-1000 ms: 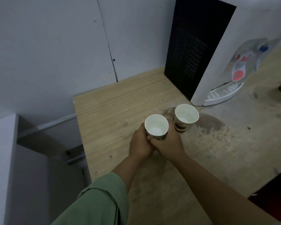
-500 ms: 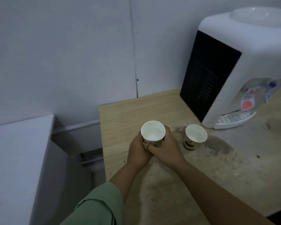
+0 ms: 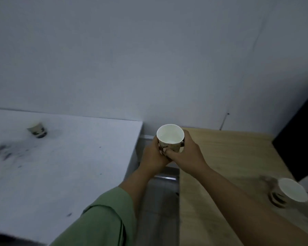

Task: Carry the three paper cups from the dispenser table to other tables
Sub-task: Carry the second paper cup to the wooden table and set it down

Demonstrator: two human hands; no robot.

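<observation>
Both my hands hold one white paper cup (image 3: 170,136) with a dark pattern, upright, in the air over the gap between two tables. My left hand (image 3: 152,156) wraps its left side and my right hand (image 3: 187,153) its right side. A second paper cup (image 3: 290,190) stands on the wooden dispenser table (image 3: 226,157) at the lower right. A third paper cup (image 3: 36,130) stands far left on the white table (image 3: 75,157). The held cup looks to hold some liquid.
The dark side of the water dispenser (image 3: 300,142) shows at the right edge. A grey wall (image 3: 149,59) runs behind both tables. A narrow gap with a metal rail (image 3: 164,176) separates the tables. The wood near the second cup is stained and wet.
The held cup has been lifted off the wooden table and carried left, over the gap. My view has turned left, bringing the white table and its cup into sight.
</observation>
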